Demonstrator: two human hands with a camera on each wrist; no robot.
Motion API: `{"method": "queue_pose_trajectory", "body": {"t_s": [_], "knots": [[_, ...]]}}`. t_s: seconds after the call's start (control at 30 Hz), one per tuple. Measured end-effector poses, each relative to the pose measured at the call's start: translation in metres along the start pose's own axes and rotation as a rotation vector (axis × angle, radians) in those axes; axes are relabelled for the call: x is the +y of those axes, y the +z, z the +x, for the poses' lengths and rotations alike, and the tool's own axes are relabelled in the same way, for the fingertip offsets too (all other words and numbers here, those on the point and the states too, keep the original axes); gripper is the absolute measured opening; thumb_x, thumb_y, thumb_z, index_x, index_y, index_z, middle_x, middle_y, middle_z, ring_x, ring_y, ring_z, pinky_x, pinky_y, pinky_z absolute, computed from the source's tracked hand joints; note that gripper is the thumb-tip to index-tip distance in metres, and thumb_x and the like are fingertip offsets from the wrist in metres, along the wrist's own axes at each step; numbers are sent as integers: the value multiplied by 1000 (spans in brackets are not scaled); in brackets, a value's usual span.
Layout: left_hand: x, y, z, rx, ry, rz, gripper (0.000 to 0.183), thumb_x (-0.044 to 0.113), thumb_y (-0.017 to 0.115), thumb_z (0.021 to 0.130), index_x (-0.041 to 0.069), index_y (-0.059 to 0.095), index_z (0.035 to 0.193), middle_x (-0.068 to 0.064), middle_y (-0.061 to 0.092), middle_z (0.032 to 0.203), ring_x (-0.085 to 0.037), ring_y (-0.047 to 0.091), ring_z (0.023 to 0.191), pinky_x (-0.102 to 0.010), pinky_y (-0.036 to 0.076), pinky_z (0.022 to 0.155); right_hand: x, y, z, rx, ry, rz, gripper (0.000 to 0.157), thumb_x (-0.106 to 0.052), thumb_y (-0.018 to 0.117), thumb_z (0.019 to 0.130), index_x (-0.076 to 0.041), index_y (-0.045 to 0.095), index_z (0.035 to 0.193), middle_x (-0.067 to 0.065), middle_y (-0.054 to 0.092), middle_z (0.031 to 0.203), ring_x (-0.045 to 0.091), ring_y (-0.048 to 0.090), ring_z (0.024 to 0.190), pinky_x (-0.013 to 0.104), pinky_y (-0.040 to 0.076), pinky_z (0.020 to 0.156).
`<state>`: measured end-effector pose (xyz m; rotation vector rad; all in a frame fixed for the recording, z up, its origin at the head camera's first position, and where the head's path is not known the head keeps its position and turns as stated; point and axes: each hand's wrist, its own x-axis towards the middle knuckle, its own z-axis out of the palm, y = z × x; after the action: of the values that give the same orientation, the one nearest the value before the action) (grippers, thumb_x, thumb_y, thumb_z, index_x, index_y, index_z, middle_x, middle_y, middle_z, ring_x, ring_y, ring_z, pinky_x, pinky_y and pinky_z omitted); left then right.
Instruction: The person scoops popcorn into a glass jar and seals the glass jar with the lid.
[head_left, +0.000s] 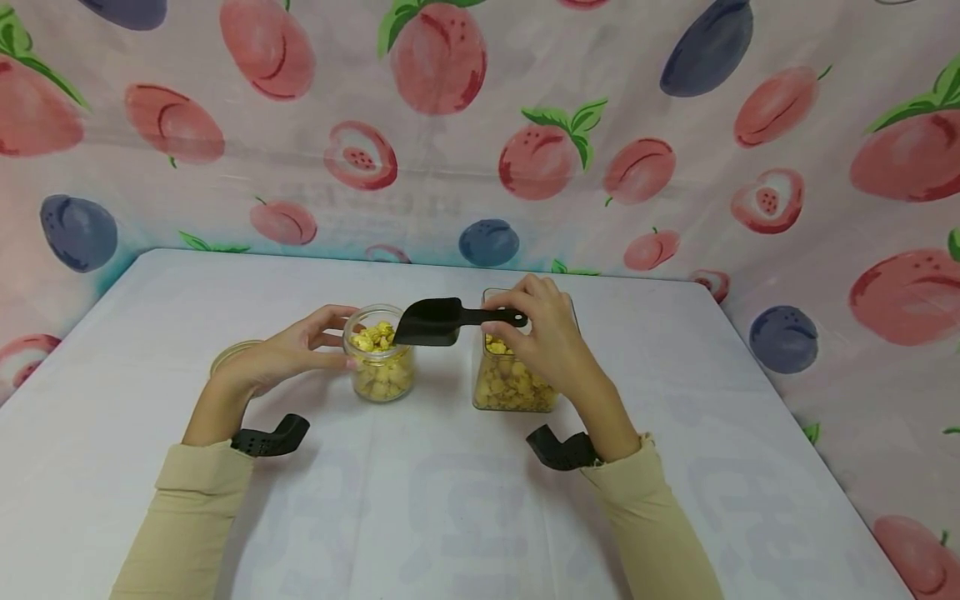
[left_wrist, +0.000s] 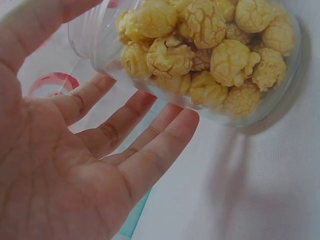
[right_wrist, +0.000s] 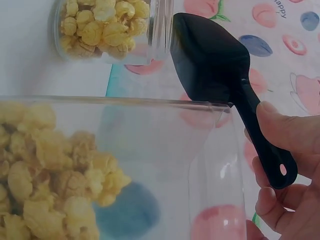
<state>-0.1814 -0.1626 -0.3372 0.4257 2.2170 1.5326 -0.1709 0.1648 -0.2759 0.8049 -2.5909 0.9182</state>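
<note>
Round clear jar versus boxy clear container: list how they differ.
The round clear jar has a circular mouth; the boxy clear container has flat sides. Yellow popcorn reaches near the jar's neck but leaves the container's upper wall bare. The jar is smaller than the container. Both hold popcorn.

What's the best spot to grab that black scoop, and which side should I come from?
Probably the slim handle of the black scoop, pinched between thumb and fingers from the right, as the right hand does: the handle points right, while the broad bowl reaches left to the mouth of the round jar, so gripping there looks awkward.
</note>
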Motion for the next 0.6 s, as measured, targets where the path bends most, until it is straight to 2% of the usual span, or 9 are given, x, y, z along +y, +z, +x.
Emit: {"method": "queue_pose_trajectory", "body": {"t_s": [0.4,0.6], "knots": [[1,4,-3,13,-9,5,67,17,68,84,11,30,140,-12,40,136,-33,35,128,-49,33,101,6,-8,-10,8,56,73,24,-21,70,83,-7,69,102,7,55,95,24,45,99,42,29,84],[2,6,-6,16,-10,2,68,17,68,84,11,30,140,-11,39,137,-32,36,128,-48,32,101,10,-12,-13,14,77,101,23,-18,70,83,-6,68,103,9,54,95,24,44,98,43,30,86]]}}
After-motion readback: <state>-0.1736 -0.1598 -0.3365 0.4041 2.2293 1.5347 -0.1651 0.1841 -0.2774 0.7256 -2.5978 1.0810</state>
